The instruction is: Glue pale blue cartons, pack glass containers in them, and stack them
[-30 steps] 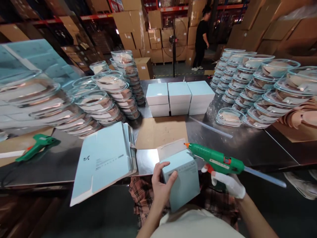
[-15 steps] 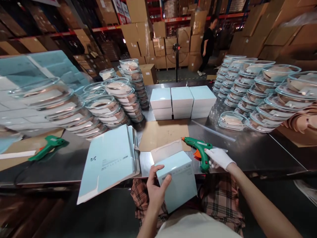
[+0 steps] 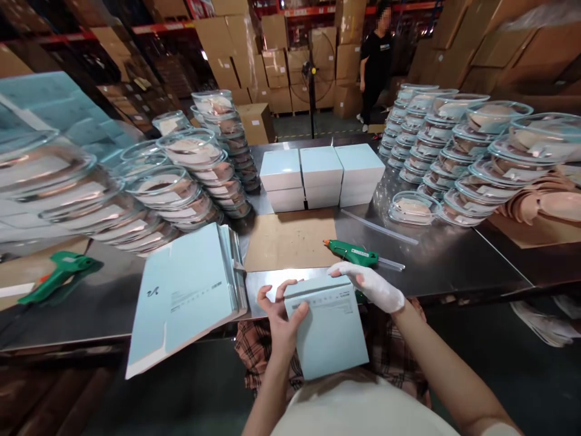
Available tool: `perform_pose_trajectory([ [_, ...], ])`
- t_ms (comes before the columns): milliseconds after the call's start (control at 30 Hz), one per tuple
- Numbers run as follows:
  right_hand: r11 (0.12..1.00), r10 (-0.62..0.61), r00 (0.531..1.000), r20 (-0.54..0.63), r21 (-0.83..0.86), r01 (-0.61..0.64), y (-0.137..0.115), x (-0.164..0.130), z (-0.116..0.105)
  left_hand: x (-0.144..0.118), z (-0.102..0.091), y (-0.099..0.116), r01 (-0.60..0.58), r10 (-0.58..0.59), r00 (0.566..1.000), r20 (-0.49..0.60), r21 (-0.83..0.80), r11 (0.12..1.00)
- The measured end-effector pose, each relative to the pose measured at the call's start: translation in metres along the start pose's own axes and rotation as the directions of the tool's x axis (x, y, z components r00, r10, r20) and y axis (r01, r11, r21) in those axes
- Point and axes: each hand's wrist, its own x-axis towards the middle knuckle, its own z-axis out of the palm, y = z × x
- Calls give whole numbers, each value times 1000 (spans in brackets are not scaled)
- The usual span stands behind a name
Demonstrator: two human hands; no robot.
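Nearest the camera, a pale blue box (image 3: 329,330) is held over the person's lap at the near edge of the steel table (image 3: 454,266), its top side turned toward the table. The bare left hand (image 3: 279,318) grips the box's left edge, thumb on the near face and fingers curled over the top. The right hand (image 3: 374,284), in a white glove, presses down flat on the box's top right corner; the two hands sit apart, one at each side of the box. Just left of them a stack of flat blue box blanks (image 3: 190,293) overhangs the table edge. Just beyond the gloved hand a green glue gun (image 3: 351,251) lies on the table, nozzle pointing left, beside a brown cardboard sheet (image 3: 290,242). A second green glue gun (image 3: 57,275) rests at the far left. Farther back stand three stacks of closed blue boxes (image 3: 320,175), flanked left and right by piles of clear lidded containers (image 3: 195,172). Beyond the table a person in black (image 3: 374,57) stands among cardboard cartons (image 3: 267,54).
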Motion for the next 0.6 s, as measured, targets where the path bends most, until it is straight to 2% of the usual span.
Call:
perform_pose_trajectory([
  [67, 972, -104, 982, 155, -195, 133, -7, -5, -7, 4, -1, 1, -43, 43, 998, 53, 3, 999],
  [100, 931, -151, 964, 219, -296, 213, -9, -6, -9, 6, -2, 2, -73, 70, 994, 85, 30, 997],
  [167, 842, -213, 936, 281, -433, 322, -11, -6, -10, 8, -3, 4, -118, 105, 985, 140, 95, 988],
  [233, 795, -248, 917, 312, -475, 377, -8, -4, -9, 9, -5, 6, -138, 113, 978, 177, 137, 981],
  [333, 796, -286, 905, 314, -448, 407, -2, -5, -9, 7, -7, 11, -159, 115, 971, 210, 206, 966],
  [400, 812, -297, 910, 289, -425, 400, 4, -9, -7, 5, -7, 14, -155, 103, 969, 226, 229, 961],
  [467, 840, -314, 925, 215, -391, 377, 11, -14, -4, 5, -6, 16, -132, 81, 971, 226, 216, 967],
  [533, 875, -346, 936, 62, -339, 346, 18, -16, 3, 5, -3, 18, -110, 67, 975, 211, 199, 974],
  [600, 903, -366, 922, -124, -289, 319, 26, -16, 11, 7, -1, 18, -105, 64, 977, 203, 199, 974],
])
